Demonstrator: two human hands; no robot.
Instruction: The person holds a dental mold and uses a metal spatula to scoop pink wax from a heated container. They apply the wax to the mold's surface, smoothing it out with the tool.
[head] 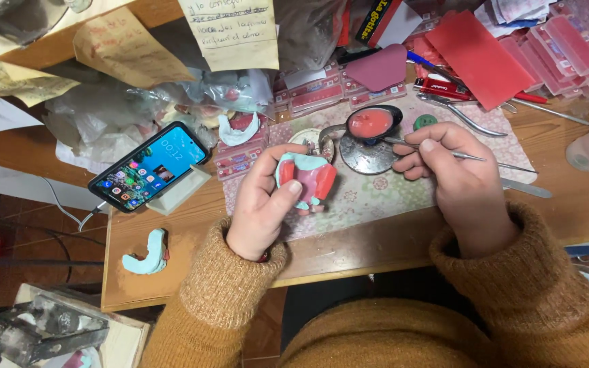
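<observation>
Cluttered wooden surface (172, 225), seen from above, partly covered by a patterned mat (376, 194). Left hand (267, 197) clenched around a dental model (306, 178), teal with pink and red wax, held just above the near edge of the mat. Right hand (455, 177) gripping a thin metal instrument (472, 158) like a pen, its tip pointing left toward a small dish of pink wax (371, 123). Round metal lid (368, 155) under and just beside that dish. Green cap (425, 121) near the right hand's fingers. Behind, at the far edge of the mat, pliers (461, 112), a red sheet of wax (478, 58) and stacked pink trays (567, 48). Smartphone (150, 167) propped on a small stand to the left, screen lit. Another teal cast (148, 253) lying apart near the surface's left front corner. Crumpled plastic bags (124, 109) and paper notes (230, 31) at the back. Orange knitted sleeves (233, 286) on both arms.
</observation>
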